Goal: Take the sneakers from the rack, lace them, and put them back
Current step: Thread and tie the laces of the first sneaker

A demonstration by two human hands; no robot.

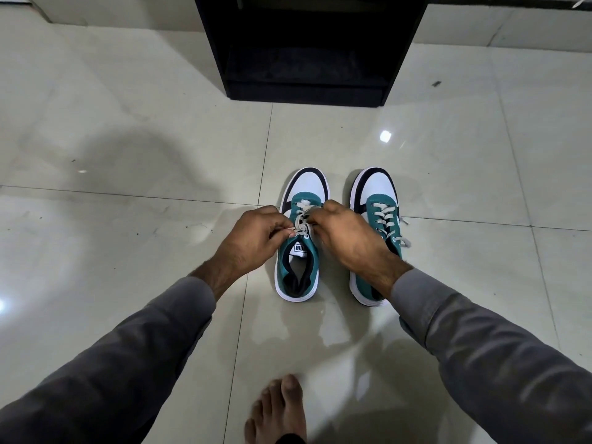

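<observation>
Two teal, white and black sneakers stand side by side on the tiled floor, toes pointing away from me. Over the left sneaker [299,267] both hands work the grey lace [301,221]. My left hand [256,238] pinches one lace strand near the tongue. My right hand [346,233] grips the other strand from the right and partly hides the right sneaker [379,200], whose laces run through its eyelets with a loose end hanging off its right side.
The black shoe rack [307,46] stands open and dark at the top centre, about one tile beyond the sneakers. My bare foot [278,411] rests on the glossy cream tiles [128,155] at the bottom centre.
</observation>
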